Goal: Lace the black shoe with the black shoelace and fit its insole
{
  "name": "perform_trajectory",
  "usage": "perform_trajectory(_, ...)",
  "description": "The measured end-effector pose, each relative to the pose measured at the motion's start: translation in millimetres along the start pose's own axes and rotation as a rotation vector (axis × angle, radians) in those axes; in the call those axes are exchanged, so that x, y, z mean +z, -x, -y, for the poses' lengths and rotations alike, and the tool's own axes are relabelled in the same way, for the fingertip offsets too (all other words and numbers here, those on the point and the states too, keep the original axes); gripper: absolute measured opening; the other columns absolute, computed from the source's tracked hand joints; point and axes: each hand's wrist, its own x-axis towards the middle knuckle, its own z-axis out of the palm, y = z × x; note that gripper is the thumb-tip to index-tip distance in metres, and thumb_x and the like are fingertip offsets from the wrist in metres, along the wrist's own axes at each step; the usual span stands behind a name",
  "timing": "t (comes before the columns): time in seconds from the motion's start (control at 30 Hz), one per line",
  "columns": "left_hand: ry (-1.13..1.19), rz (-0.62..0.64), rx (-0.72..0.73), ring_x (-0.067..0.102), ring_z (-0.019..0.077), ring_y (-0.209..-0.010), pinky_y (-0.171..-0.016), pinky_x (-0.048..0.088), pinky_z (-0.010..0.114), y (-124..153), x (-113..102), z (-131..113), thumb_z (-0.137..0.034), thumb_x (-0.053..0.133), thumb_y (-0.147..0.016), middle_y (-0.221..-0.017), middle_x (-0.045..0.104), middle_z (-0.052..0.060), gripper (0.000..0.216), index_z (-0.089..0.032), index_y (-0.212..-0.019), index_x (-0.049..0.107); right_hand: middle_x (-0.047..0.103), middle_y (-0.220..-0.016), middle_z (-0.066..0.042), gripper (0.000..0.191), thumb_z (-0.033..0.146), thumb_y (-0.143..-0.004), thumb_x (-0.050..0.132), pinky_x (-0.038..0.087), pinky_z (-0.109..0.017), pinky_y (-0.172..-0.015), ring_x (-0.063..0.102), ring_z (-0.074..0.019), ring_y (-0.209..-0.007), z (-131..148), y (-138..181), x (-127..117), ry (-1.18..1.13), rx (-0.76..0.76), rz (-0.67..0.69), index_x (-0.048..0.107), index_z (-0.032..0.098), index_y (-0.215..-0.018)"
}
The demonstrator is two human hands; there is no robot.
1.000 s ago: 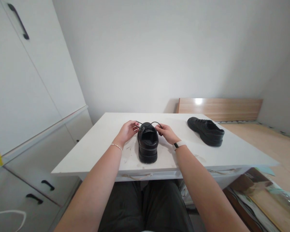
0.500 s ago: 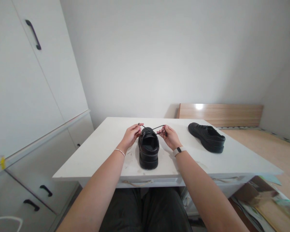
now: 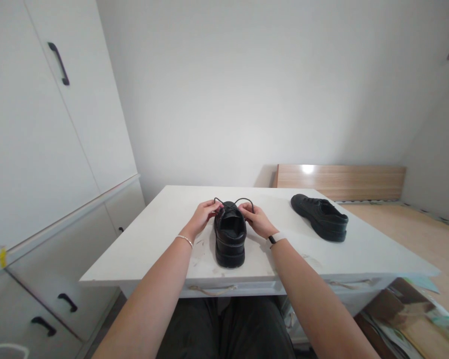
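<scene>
A black lace-up shoe (image 3: 230, 243) stands on the white table with its heel toward me. My left hand (image 3: 204, 215) is at the left of its opening, thumb and fingers pinched on the shoelace. On the other side my right hand (image 3: 257, 218) pinches the lace too, close to the shoe's collar. The black shoelace (image 3: 244, 199) arcs up in a loop on each side and crosses over the tongue. My fingers partly hide the lace ends and the eyelets. A second black shoe (image 3: 320, 217) rests farther right, its toe pointing away to the left.
The white table (image 3: 153, 239) has drawers with rope handles (image 3: 213, 290) along its front. White cabinets (image 3: 60, 149) with black handles rise at the left. A wooden headboard (image 3: 340, 180) is behind the right side, and a cardboard box (image 3: 400, 304) sits low at the right.
Both hands have come inward and lower, closer to the shoe's opening. The lace, stretched out sideways before, now bows into slack loops. The view has tilted slightly upward.
</scene>
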Motion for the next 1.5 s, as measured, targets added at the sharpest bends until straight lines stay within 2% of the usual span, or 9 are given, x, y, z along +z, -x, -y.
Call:
perform_trajectory(0.17, -0.152, 0.059, -0.040, 0.061, 0.0111, -0.066, -0.060, 0.054, 0.026, -1, -4, 4, -0.030, 0.062, -0.094, -0.083, 0.065, 0.000, 0.018, -0.013, -0.093, 0.063, 0.065, -0.087, -0.001, 0.017, 0.031, -0.094, 0.063, 0.055, -0.028, -0.063, 0.063, -0.0120, -0.070, 1, 0, -2, 0.112, -0.015, 0.017, 0.064, 0.014, -0.096)
perform_trajectory(0.33, -0.232, 0.094, -0.047, 0.058, 0.0095, -0.060, -0.055, 0.051, 0.024, 1, -3, 5, -0.034, 0.061, -0.095, -0.078, 0.063, -0.001, 0.021, -0.013, -0.091, 0.063, 0.065, -0.085, 0.000, 0.021, 0.035, -0.096, 0.060, 0.054, -0.026, -0.060, 0.062, -0.0111, -0.066, 1, -2, 2, 0.161, -0.034, -0.046, 0.064, 0.014, -0.096)
perform_trajectory(0.63, -0.203, 0.069, -0.016, 0.059, 0.0098, -0.060, -0.056, 0.052, 0.024, 1, 2, 5, -0.034, 0.061, -0.095, -0.078, 0.063, -0.002, 0.021, -0.013, -0.090, 0.063, 0.064, -0.083, 0.001, 0.020, 0.034, -0.096, 0.060, 0.052, -0.023, -0.055, 0.059, -0.0096, -0.062, 3, -3, 8, -0.030, -0.086, -0.185, 0.063, 0.014, -0.097)
perform_trajectory(0.83, -0.039, -0.090, 0.037, 0.060, 0.0107, -0.063, -0.059, 0.053, 0.026, -2, 0, 4, -0.035, 0.060, -0.095, -0.080, 0.064, -0.001, 0.023, -0.013, -0.092, 0.063, 0.063, -0.088, -0.001, 0.019, 0.034, -0.097, 0.058, 0.051, -0.024, -0.057, 0.058, -0.0098, -0.065, 15, -3, -1, -0.309, -0.144, -0.212, 0.062, 0.015, -0.097)
perform_trajectory(1.03, 0.186, -0.231, 0.066, 0.064, 0.0142, -0.071, -0.066, 0.055, 0.032, -1, 1, -8, -0.049, 0.050, -0.098, -0.082, 0.063, 0.001, 0.036, -0.014, -0.094, 0.061, 0.060, -0.085, 0.001, 0.020, 0.037, -0.097, 0.056, 0.045, -0.021, -0.052, 0.049, -0.0074, -0.057, 22, -3, -13, -0.494, -0.185, -0.302, 0.060, 0.018, -0.102)
perform_trajectory(1.13, 0.217, -0.262, 0.051, 0.054, 0.0093, -0.052, -0.053, 0.050, 0.025, 1, 2, -12, -0.050, 0.048, -0.098, -0.066, 0.054, -0.005, 0.038, -0.015, -0.088, 0.059, 0.056, -0.077, 0.004, 0.022, 0.041, -0.098, 0.053, 0.035, -0.017, -0.043, 0.038, -0.0051, -0.048, 19, -4, -14, -0.511, -0.182, -0.355, 0.059, 0.022, -0.108)
perform_trajectory(1.23, 0.200, -0.325, 0.056, 0.037, 0.0046, -0.041, -0.040, 0.036, 0.018, 2, 0, -13, -0.043, 0.053, -0.098, -0.059, 0.046, -0.009, 0.032, -0.015, -0.085, 0.058, 0.049, -0.065, 0.008, 0.027, 0.044, -0.099, 0.051, 0.026, -0.017, -0.037, 0.030, -0.0038, -0.041, 13, -6, -16, -0.479, -0.172, -0.408, 0.059, 0.019, -0.105)
perform_trajectory(1.3, 0.174, -0.389, 0.076, 0.035, 0.0038, -0.040, -0.038, 0.033, 0.017, 2, -3, -12, -0.038, 0.057, -0.097, -0.060, 0.047, -0.009, 0.028, -0.014, -0.083, 0.058, 0.047, -0.061, 0.008, 0.033, 0.047, -0.099, 0.049, 0.027, -0.017, -0.036, 0.030, -0.0036, -0.039, 8, -7, -17, -0.439, -0.154, -0.430, 0.060, 0.016, -0.100)
perform_trajectory(1.5, 0.126, -0.523, 0.154, 0.043, 0.0057, -0.047, -0.045, 0.038, 0.019, 5, -6, -11, -0.031, 0.065, -0.092, -0.063, 0.051, -0.007, 0.022, -0.014, -0.079, 0.060, 0.056, -0.064, 0.005, 0.043, 0.054, -0.098, 0.048, 0.042, -0.022, -0.047, 0.046, -0.0071, -0.046, 5, -7, -14, -0.309, -0.103, -0.384, 0.061, 0.016, -0.083)
